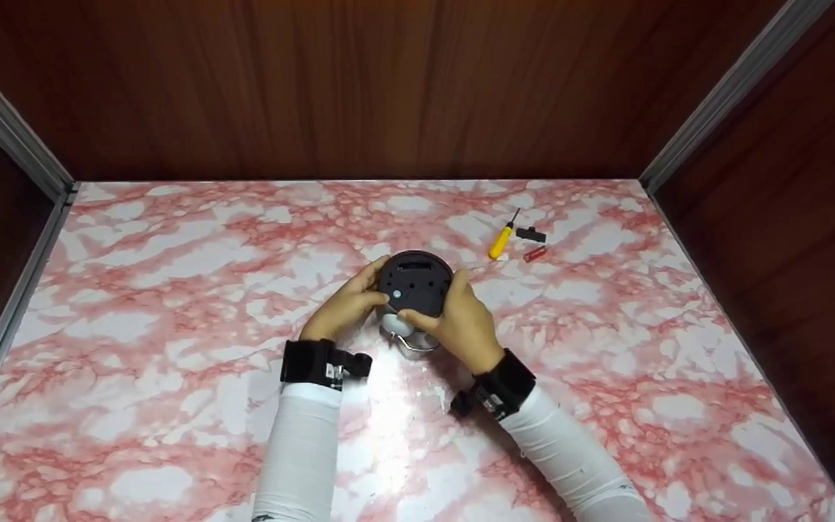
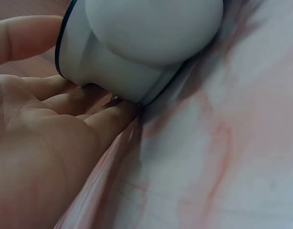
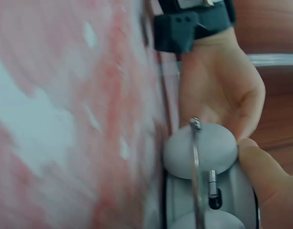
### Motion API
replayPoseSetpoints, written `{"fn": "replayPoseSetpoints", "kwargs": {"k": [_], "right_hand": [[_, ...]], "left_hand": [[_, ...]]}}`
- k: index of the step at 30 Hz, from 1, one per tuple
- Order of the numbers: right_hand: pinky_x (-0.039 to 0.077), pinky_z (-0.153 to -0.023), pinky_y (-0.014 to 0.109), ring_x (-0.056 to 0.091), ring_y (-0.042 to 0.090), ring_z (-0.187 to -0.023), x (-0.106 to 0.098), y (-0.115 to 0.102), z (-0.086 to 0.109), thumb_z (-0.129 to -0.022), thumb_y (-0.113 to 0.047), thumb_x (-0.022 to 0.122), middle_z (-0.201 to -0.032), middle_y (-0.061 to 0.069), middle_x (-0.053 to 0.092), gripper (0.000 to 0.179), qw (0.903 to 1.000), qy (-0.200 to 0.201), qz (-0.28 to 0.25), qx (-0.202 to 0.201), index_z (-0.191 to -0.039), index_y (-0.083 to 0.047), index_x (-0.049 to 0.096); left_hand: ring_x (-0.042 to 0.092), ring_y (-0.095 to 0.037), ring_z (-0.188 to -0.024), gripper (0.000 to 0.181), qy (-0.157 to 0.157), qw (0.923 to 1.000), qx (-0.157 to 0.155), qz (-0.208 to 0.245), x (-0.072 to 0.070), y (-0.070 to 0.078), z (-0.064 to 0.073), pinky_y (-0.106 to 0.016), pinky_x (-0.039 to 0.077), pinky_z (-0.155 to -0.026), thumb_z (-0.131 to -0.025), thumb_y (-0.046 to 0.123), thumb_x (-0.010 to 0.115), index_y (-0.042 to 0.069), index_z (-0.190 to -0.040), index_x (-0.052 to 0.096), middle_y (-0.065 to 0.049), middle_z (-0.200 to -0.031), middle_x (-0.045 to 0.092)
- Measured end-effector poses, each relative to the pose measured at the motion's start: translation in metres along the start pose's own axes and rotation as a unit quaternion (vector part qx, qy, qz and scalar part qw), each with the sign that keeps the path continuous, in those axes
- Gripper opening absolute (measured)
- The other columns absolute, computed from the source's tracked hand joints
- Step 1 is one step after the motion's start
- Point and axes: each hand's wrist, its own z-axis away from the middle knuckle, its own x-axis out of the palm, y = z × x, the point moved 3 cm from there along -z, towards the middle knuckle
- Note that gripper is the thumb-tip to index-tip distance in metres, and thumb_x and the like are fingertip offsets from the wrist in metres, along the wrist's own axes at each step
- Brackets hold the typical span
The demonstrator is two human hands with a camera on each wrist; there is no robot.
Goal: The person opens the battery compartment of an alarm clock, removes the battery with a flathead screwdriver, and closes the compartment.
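A twin-bell alarm clock [image 1: 417,290] has its black back turned up, with a dark slot near the back's far edge. My left hand [image 1: 345,308] grips its left side, thumb on the rim of the back. On the right side my right hand [image 1: 470,326] holds the clock, its thumb across the near rim. The white bells [image 3: 201,151] and the metal handle [image 3: 198,183] point towards me, with a small hammer [image 3: 213,183] between the bells. In the left wrist view the white casing [image 2: 122,81] is at or just above the table; its face is hidden.
Beyond my right hand, a yellow-handled screwdriver [image 1: 501,241] lies on the pink-and-white marbled table [image 1: 171,326]. Beside it are a small black cover [image 1: 531,234] and a red battery [image 1: 534,254]. Brown wood-grain panels [image 1: 352,87] with metal edging enclose the back and sides.
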Motion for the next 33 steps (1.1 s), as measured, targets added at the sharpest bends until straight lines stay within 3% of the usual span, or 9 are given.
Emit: {"fn": "replayPoseSetpoints", "kwargs": {"k": [3, 11, 18, 26, 33], "right_hand": [[0.057, -0.07, 0.054, 0.07, 0.044, -0.087, 0.003, 0.0, 0.001, -0.076, -0.057, 0.084, -0.105, 0.03, 0.064, 0.097, 1.0, 0.006, 0.004, -0.001, -0.128, 0.009, 0.036], [0.057, -0.074, 0.054, 0.069, 0.043, -0.092, 0.005, 0.001, 0.002, -0.076, -0.056, 0.084, -0.11, 0.029, 0.063, 0.093, 0.9998, 0.0, -0.019, 0.002, -0.124, 0.008, 0.038], [0.05, -0.097, 0.049, 0.063, 0.036, -0.111, -0.002, 0.004, -0.002, -0.078, -0.041, 0.088, -0.119, 0.026, 0.061, 0.083, 0.9921, -0.043, -0.118, 0.004, -0.124, 0.006, 0.038], [0.059, -0.077, 0.04, 0.069, 0.029, -0.088, -0.027, 0.018, -0.014, -0.092, -0.036, 0.076, -0.104, 0.018, 0.069, 0.053, 0.9812, -0.109, -0.151, 0.051, -0.123, 0.001, 0.054], [0.057, -0.08, 0.038, 0.068, 0.026, -0.088, -0.055, 0.038, -0.037, -0.096, -0.018, 0.07, -0.1, 0.012, 0.072, 0.02, 0.9858, -0.083, -0.144, 0.023, -0.105, -0.001, 0.069]], "left_hand": [[0.033, -0.037, -0.144, 0.079, 0.014, 0.9998, -0.005, 0.01, 0.0, -0.001, 0.001, -0.034, 0.04, -0.11, -0.086, -0.015, 0.043, -0.005, -0.159, 0.015, -0.027, -0.162, 0.023], [0.039, -0.032, -0.142, 0.07, 0.028, 0.9975, 0.008, -0.064, -0.004, -0.006, 0.004, -0.037, 0.039, -0.111, -0.094, -0.004, 0.052, 0.001, -0.159, 0.024, -0.023, -0.158, 0.036], [0.037, -0.033, -0.143, 0.072, 0.021, 0.9994, 0.005, -0.026, -0.004, -0.006, 0.005, -0.038, 0.039, -0.112, -0.093, -0.007, 0.053, 0.0, -0.158, 0.024, -0.022, -0.159, 0.034], [0.036, -0.036, -0.144, 0.075, 0.021, 0.9998, -0.002, 0.005, -0.002, -0.004, 0.004, -0.041, 0.037, -0.114, -0.09, -0.011, 0.053, -0.002, -0.158, 0.022, -0.025, -0.158, 0.033], [0.03, -0.039, -0.147, 0.075, 0.016, 0.9998, -0.005, -0.011, -0.002, -0.001, 0.002, -0.045, 0.033, -0.117, -0.091, -0.012, 0.053, -0.003, -0.158, 0.02, -0.027, -0.16, 0.028]]}}
